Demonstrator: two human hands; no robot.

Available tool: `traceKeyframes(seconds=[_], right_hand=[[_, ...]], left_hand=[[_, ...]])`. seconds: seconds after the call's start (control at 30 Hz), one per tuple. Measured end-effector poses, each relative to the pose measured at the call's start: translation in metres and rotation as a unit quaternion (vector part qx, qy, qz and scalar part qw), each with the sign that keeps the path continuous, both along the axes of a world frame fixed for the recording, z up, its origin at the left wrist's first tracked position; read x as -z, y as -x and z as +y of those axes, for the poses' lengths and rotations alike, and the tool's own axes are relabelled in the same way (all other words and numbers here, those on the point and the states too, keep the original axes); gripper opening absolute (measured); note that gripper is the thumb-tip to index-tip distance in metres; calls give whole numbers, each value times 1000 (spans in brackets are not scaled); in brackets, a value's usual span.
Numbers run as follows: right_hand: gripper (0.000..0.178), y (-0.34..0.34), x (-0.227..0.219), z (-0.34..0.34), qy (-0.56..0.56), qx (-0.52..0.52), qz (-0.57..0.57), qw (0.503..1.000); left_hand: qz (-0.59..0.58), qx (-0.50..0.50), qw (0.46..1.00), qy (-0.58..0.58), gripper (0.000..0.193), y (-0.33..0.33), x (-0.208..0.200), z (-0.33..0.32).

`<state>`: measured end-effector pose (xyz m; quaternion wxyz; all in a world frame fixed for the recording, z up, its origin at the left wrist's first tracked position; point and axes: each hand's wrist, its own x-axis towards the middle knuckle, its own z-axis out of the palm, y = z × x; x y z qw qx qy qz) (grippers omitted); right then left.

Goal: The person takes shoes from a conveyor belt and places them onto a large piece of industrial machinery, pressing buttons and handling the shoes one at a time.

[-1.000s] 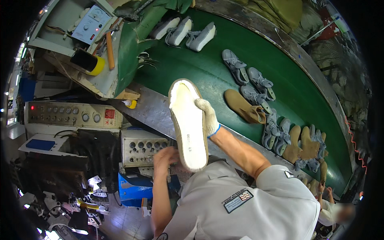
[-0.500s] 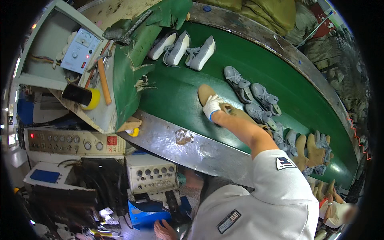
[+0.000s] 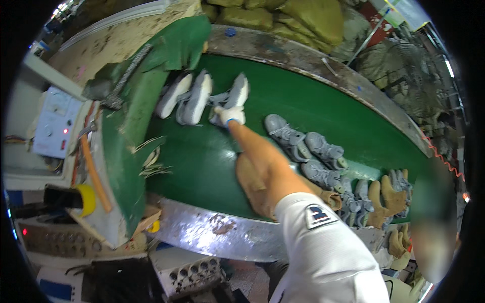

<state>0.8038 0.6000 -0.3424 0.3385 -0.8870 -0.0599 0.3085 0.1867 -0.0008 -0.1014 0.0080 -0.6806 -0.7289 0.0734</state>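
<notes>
My right hand [image 3: 231, 116], in a white glove, is closed around the near end of a grey shoe with a white sole [image 3: 239, 91]. That shoe lies on its side on the green work surface [image 3: 202, 166]. To its left, two similar shoes [image 3: 196, 98] [image 3: 174, 96] also rest on their sides. A tan foot-shaped form [image 3: 251, 187], like a shoe last, lies under and beside my right forearm. My left hand is out of the picture.
Several grey laced shoes [image 3: 289, 136] and tan forms [image 3: 394, 194] stand to the right. A metal edge [image 3: 202, 217] runs along the near side. At left are a hammer [image 3: 96, 174], a yellow-and-black roll [image 3: 87, 199] and a control box [image 3: 56, 123]. Sacks [image 3: 313, 22] are piled behind.
My right hand has left the tan form and reached the third white-soled shoe at the far left. The tan form lies nearer the metal edge. My bare left hand has gone from view.
</notes>
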Motion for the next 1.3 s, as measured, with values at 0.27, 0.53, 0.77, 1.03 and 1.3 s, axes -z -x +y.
traceKeyframes(seconds=[0.27,0.53,0.77,1.03,1.3], right_hand=[[45,-29,-2,-82,-289,-7,203,936],[51,145,-132,-356,-518,41,664,537],[50,254,-202,-428,-364,-30,674,642],[52,390,-305,-454,-181,-265,666,673],[39,544,-318,-465,-76,-400,723,559]], left_hand=[[-49,98,993,-45,20,-23,36,82],[-121,181,972,-85,21,-43,58,108],[-155,217,959,-94,22,7,61,73],[-727,-317,605,-72,42,50,-54,104],[-787,-335,477,-202,23,144,-101,19]])
